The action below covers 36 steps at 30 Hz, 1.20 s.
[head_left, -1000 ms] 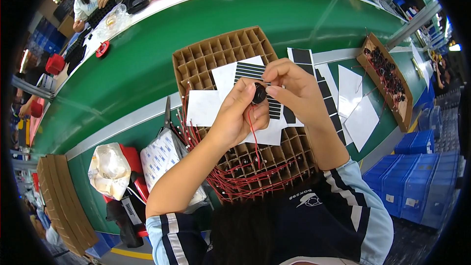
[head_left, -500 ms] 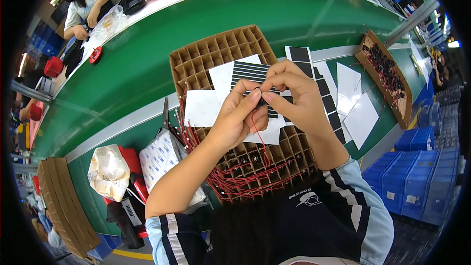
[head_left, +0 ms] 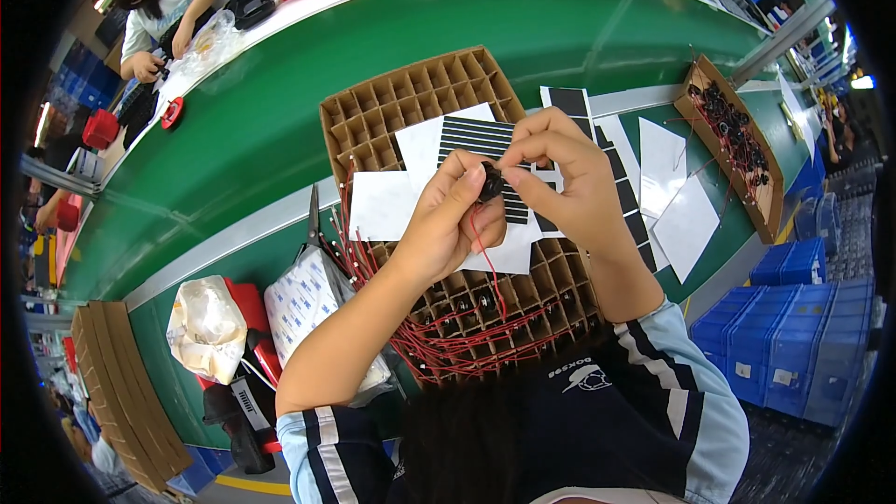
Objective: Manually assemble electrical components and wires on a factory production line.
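In my left hand [head_left: 446, 215], a small round black part [head_left: 490, 182] with a thin red wire [head_left: 493, 266] is pinched between thumb and fingers. The wire hangs toward the box below. My right hand [head_left: 565, 173] is closed in a pinch beside the part's right edge; anything in its fingertips is too small to make out. Beneath both hands stands a divided cardboard box [head_left: 392, 98]. Sheets of black strips [head_left: 476, 135] and white backing paper [head_left: 383, 205] lie across it. Black parts with bundled red wires [head_left: 476, 341] fill its near cells.
Scissors [head_left: 315, 219], a plastic-wrapped pack [head_left: 303, 303] and a white bag [head_left: 207, 329] are at left. White sheets [head_left: 686, 229] and a cardboard tray of black wired parts [head_left: 733, 145] lie right. Blue bins [head_left: 793, 345] stand beyond. A co-worker [head_left: 177, 9] sits across the green bench.
The black part has turned and shows more of its round face in my left hand. My right fingertips have shifted slightly right, off its front.
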Available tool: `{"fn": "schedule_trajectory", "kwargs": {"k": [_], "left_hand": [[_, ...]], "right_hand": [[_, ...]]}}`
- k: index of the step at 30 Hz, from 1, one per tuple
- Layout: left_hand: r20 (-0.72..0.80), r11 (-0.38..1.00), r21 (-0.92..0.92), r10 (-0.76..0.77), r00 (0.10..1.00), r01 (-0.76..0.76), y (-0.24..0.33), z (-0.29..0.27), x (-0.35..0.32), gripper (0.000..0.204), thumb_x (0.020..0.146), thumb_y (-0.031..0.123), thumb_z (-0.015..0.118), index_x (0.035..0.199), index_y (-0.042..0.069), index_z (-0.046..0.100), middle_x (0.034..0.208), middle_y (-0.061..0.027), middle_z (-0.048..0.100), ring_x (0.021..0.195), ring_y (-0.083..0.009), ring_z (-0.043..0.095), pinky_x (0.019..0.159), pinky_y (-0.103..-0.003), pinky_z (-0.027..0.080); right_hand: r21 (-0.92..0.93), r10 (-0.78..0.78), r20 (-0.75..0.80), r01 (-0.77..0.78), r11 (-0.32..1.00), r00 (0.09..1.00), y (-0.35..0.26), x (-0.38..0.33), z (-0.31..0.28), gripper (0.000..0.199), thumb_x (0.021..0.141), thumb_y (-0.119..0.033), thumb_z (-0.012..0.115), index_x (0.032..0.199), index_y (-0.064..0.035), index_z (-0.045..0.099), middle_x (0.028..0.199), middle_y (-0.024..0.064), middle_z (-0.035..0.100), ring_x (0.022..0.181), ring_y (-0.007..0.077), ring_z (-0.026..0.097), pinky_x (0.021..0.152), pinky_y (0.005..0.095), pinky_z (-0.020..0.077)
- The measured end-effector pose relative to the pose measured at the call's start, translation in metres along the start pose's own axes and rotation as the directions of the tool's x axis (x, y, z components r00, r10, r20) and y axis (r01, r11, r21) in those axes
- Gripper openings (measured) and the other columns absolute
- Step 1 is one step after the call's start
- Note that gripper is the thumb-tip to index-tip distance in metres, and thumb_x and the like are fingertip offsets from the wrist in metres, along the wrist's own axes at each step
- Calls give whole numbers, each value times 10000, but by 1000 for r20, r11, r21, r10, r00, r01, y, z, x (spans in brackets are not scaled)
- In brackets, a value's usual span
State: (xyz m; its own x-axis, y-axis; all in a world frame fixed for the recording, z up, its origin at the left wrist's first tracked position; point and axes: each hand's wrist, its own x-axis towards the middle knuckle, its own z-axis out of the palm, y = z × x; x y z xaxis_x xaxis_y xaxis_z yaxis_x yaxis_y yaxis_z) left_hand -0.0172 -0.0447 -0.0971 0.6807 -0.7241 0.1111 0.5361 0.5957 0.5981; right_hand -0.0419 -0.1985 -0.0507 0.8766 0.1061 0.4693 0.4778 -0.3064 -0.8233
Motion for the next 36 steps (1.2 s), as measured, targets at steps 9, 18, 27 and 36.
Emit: {"fn": "schedule_trajectory", "kwargs": {"k": [9,18,27,36], "left_hand": [[-154,977,208,-1,988,33,1,5,-1,444,861,542,317,930,115,414,463,21,308,314,-81,244,358,-214,231],[-379,987,158,30,925,33,7,-7,9,486,875,529,304,686,93,408,481,10,325,348,-103,288,430,-240,256],[-338,970,240,65,939,19,7,-27,8,248,852,313,469,800,73,434,543,7,324,429,-91,309,439,-230,252],[-417,979,143,194,888,-146,12,-43,12,269,850,338,436,856,72,478,526,13,330,430,-105,307,445,-245,256]], "right_hand": [[-204,-154,43,160,966,987,2,-1,10,180,661,-37,656,839,-46,626,859,48,494,749,158,487,627,244,405],[-22,-144,-24,143,989,989,5,2,-3,99,682,2,616,766,-8,564,851,67,484,759,143,472,665,242,377],[-205,47,-190,-87,975,981,28,13,-28,359,720,-89,622,1068,-107,537,1083,51,438,825,120,460,698,228,380],[-120,145,351,-109,987,925,31,10,4,171,726,-92,620,880,-19,605,860,61,573,723,143,544,637,260,431]]}}
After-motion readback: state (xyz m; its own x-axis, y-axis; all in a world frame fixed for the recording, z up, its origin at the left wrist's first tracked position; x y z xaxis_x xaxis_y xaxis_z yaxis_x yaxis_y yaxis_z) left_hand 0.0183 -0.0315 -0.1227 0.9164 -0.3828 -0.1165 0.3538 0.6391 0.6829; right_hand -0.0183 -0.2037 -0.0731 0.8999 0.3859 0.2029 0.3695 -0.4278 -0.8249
